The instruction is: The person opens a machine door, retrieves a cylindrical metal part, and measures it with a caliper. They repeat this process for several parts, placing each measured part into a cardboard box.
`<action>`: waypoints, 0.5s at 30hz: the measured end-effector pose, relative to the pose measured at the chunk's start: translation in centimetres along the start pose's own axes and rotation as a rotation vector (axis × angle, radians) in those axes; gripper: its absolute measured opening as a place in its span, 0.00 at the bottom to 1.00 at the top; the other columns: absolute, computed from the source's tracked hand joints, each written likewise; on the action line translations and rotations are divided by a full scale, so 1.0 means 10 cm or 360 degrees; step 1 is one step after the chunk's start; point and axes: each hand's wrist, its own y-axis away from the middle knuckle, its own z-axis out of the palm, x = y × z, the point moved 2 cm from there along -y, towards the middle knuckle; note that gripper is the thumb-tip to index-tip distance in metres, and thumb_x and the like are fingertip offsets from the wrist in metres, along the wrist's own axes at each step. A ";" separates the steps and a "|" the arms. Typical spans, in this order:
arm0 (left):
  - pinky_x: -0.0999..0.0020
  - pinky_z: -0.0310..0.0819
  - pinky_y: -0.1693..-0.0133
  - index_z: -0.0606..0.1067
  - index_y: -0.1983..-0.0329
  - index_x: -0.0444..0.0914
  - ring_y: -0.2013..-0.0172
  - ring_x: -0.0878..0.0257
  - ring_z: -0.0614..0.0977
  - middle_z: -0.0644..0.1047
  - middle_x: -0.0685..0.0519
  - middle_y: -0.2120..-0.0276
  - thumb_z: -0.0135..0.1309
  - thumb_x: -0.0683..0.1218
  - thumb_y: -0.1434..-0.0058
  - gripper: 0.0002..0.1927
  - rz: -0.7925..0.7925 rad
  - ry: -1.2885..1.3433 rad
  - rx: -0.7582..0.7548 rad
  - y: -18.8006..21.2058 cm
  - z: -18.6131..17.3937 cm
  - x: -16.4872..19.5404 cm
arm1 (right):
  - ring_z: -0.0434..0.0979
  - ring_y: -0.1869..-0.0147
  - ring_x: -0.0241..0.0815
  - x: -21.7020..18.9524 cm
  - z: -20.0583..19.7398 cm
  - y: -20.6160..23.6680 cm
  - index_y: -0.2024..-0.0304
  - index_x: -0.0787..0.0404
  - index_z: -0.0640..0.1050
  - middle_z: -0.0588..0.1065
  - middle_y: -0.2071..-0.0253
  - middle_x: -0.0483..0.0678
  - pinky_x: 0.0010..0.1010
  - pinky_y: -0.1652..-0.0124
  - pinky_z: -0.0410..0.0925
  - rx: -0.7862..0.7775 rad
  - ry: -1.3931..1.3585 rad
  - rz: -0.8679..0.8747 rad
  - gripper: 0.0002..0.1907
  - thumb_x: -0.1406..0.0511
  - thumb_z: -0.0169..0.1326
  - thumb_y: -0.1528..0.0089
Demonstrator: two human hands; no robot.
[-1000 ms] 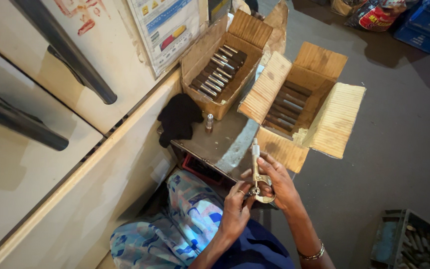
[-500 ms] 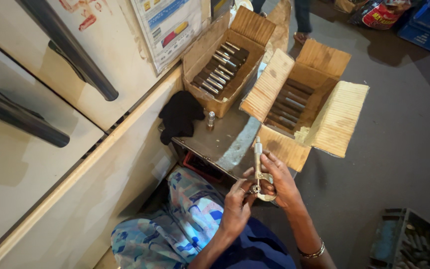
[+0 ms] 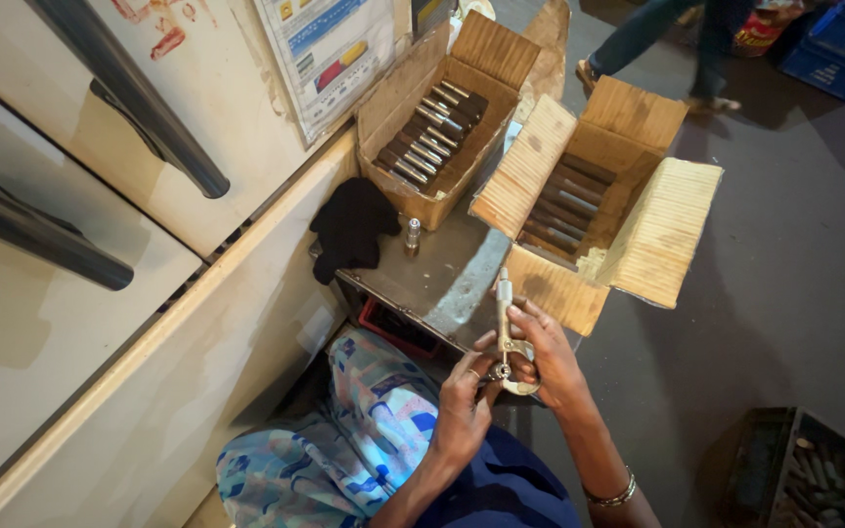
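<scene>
My right hand (image 3: 550,357) grips a silver micrometer (image 3: 505,311) by its curved frame, the long barrel pointing away from me. My left hand (image 3: 466,386) pinches a small metal part at the micrometer's jaws, fingers closed on it. Both hands hover over my lap, just in front of a low metal table (image 3: 442,274). Two open cardboard boxes stand on it: the left box (image 3: 413,108) holds rows of shiny metal pins, the right box (image 3: 628,156) holds rows of darker pins.
A black cloth (image 3: 352,227) and a small upright metal pin (image 3: 412,235) lie on the table. Cabinet doors with dark bar handles (image 3: 139,108) stand on the left. A crate of parts (image 3: 814,474) sits at the lower right. Another person's legs (image 3: 677,44) pass behind the boxes.
My hands and the micrometer stay in nearly the same place. Another person's legs have come into view beyond the boxes.
</scene>
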 end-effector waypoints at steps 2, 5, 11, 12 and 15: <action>0.61 0.76 0.46 0.77 0.47 0.34 0.42 0.47 0.79 0.75 0.42 0.38 0.56 0.28 0.46 0.23 -0.0032 -0.0010 -0.0012 0.00 0.00 -0.01 | 0.59 0.90 0.25 0.01 -0.01 0.00 0.41 0.62 0.70 0.80 0.72 0.53 0.16 0.91 0.52 -0.0024 -0.0011 -0.0020 0.18 0.62 0.48 0.33; 0.62 0.77 0.48 0.76 0.47 0.34 0.42 0.47 0.79 0.75 0.43 0.38 0.56 0.28 0.46 0.23 -0.0074 0.0005 -0.0021 0.01 0.00 -0.02 | 0.58 0.89 0.24 0.05 -0.02 0.00 0.39 0.64 0.70 0.75 0.73 0.48 0.17 0.90 0.52 -0.0048 -0.0007 -0.0117 0.19 0.63 0.51 0.30; 0.61 0.77 0.48 0.77 0.46 0.34 0.44 0.49 0.81 0.77 0.43 0.42 0.56 0.28 0.46 0.24 -0.0028 0.0020 -0.0003 0.00 0.00 0.02 | 0.60 0.89 0.27 0.06 -0.05 -0.01 0.45 0.64 0.70 0.80 0.67 0.61 0.16 0.90 0.53 -0.0034 -0.0004 -0.0009 0.19 0.57 0.45 0.31; 0.62 0.78 0.49 0.77 0.46 0.35 0.47 0.50 0.82 0.78 0.45 0.44 0.57 0.29 0.45 0.23 -0.0109 0.0033 -0.0020 0.00 0.01 0.03 | 0.61 0.89 0.27 0.05 -0.06 0.00 0.46 0.65 0.71 0.81 0.68 0.62 0.16 0.90 0.54 -0.0033 -0.0053 0.0075 0.22 0.54 0.41 0.31; 0.63 0.78 0.52 0.77 0.49 0.34 0.49 0.51 0.84 0.78 0.45 0.44 0.56 0.29 0.45 0.20 -0.0107 0.0095 -0.0020 -0.01 -0.01 0.09 | 0.62 0.88 0.26 0.02 -0.03 0.03 0.46 0.66 0.70 0.81 0.66 0.64 0.16 0.88 0.56 -0.0042 -0.0040 0.0071 0.27 0.50 0.37 0.29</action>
